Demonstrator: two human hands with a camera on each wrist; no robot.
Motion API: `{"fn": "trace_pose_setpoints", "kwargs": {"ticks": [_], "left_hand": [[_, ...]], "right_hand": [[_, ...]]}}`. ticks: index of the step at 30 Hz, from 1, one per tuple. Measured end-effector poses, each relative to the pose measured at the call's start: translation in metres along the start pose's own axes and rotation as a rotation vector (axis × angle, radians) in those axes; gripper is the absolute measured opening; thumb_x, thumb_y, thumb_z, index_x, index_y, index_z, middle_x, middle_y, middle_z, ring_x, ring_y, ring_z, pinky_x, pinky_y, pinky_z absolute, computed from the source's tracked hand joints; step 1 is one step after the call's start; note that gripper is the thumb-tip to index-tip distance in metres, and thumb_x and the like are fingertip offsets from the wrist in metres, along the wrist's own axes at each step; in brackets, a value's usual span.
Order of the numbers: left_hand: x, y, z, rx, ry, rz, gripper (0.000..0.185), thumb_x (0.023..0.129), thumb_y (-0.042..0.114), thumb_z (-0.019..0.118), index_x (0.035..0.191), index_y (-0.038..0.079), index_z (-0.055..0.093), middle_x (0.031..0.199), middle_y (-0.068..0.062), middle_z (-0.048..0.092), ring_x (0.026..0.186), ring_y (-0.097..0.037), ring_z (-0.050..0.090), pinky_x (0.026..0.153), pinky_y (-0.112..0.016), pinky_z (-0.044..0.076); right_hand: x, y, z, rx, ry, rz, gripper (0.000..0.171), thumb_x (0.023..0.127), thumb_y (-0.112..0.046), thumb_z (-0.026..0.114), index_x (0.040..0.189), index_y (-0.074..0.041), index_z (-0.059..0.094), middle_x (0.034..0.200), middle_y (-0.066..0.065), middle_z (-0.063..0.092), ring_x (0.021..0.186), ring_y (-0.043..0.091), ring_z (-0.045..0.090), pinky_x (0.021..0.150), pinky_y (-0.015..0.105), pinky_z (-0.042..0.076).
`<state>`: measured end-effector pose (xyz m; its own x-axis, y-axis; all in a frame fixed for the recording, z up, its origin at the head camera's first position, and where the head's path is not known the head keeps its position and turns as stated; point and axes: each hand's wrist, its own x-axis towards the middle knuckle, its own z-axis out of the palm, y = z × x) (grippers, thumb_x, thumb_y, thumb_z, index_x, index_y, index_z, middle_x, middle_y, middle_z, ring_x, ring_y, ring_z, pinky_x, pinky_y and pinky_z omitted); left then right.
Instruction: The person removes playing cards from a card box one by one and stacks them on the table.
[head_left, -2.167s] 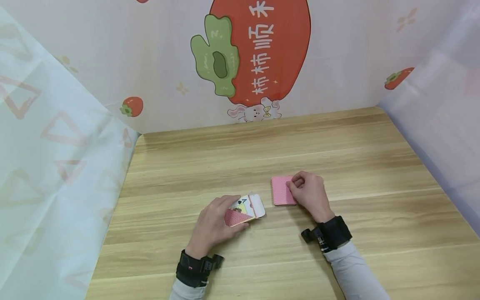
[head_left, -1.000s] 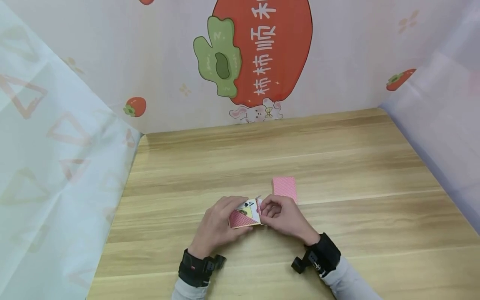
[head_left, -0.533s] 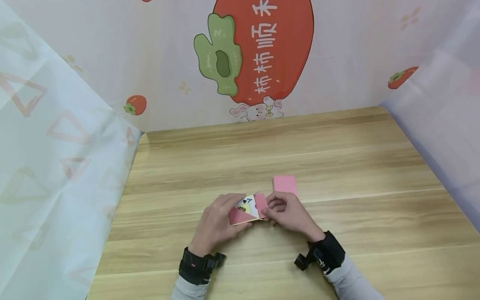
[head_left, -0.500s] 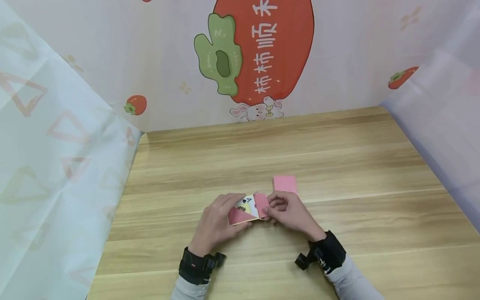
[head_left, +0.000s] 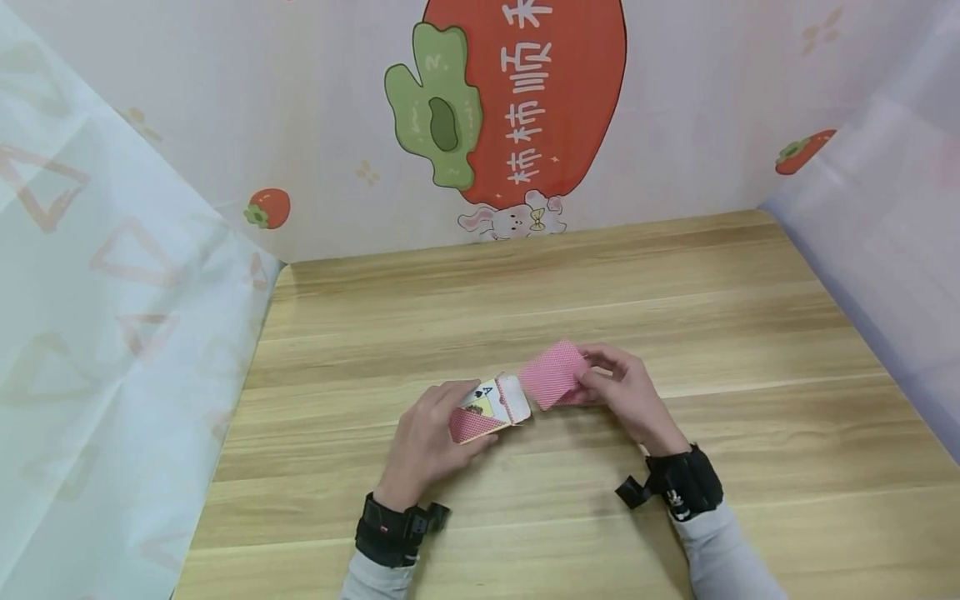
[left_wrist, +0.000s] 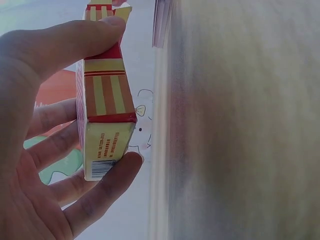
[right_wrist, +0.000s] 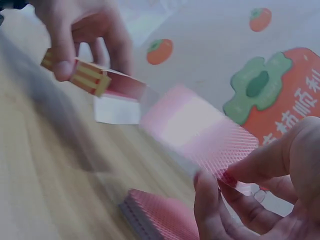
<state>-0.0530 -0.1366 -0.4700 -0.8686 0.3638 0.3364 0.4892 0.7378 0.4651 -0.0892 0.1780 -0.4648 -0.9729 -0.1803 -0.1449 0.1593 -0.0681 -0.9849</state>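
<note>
My left hand (head_left: pixel 427 442) grips a red-patterned playing card box (head_left: pixel 474 426), thumb along one side and fingers on the other. Its striped, barcoded sides (left_wrist: pixel 106 97) face the left wrist view, and a white end flap (right_wrist: pixel 117 109) hangs open in the right wrist view. Between thumb and fingers, my right hand (head_left: pixel 632 393) pinches a pink-backed playing card (head_left: pixel 553 375), tilted toward the box's open end but apart from it. Whether it is one card or a few cannot be told. Below it lies a stack of cards (right_wrist: pixel 162 212), mostly hidden in the head view.
The hands are over a wooden table (head_left: pixel 375 325). A printed cloth (head_left: pixel 330 100) with a large red fruit drawing rises behind it, and pale cloths (head_left: pixel 112 333) hang at the left and right sides.
My right hand has left the box's flap, moved right to the stack and lifted a card off it. The flap now sticks outward, white side showing. The left hand keeps its grip.
</note>
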Motion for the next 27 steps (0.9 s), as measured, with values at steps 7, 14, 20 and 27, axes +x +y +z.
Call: {"fn": "trace_pose_setpoints", "kwargs": {"ticks": [7,14,20,27], "left_hand": [[0.000,0.000,0.000,0.005,-0.010,-0.017,0.077,0.072,0.041,0.100,0.137,0.013,0.069,0.130,-0.005,0.075,0.114,-0.022,0.072,0.090,-0.039,0.062],[0.000,-0.001,0.002,-0.006,-0.012,-0.014,0.077,0.072,0.041,0.100,0.137,0.013,0.069,0.131,-0.006,0.075,0.115,-0.022,0.072,0.092,-0.040,0.062],[-0.001,-0.002,0.002,-0.010,-0.013,-0.011,0.076,0.072,0.041,0.100,0.136,0.014,0.069,0.131,-0.004,0.074,0.114,-0.021,0.072,0.091,-0.039,0.062],[-0.001,-0.002,0.002,-0.009,-0.017,-0.021,0.075,0.072,0.041,0.100,0.136,0.014,0.069,0.131,-0.003,0.074,0.112,-0.019,0.071,0.088,-0.037,0.062]], "right_hand": [[0.014,-0.009,-0.021,-0.104,0.035,0.051,0.040,0.103,-0.008,0.067,0.139,0.008,0.058,0.105,0.001,0.071,0.086,0.010,0.068,0.077,0.028,0.060],[0.029,-0.007,-0.032,-0.284,0.036,0.040,0.037,0.100,-0.012,0.075,0.131,0.006,0.067,0.107,0.013,0.077,0.087,0.010,0.071,0.077,0.029,0.062],[0.035,-0.003,-0.032,-0.345,0.046,0.049,0.036,0.101,-0.013,0.075,0.132,0.004,0.070,0.116,0.021,0.075,0.090,0.011,0.072,0.078,0.028,0.063],[0.037,-0.001,-0.026,-0.464,0.091,-0.001,0.031,0.100,-0.013,0.076,0.126,0.004,0.074,0.117,0.024,0.076,0.085,0.011,0.074,0.073,0.026,0.062]]}}
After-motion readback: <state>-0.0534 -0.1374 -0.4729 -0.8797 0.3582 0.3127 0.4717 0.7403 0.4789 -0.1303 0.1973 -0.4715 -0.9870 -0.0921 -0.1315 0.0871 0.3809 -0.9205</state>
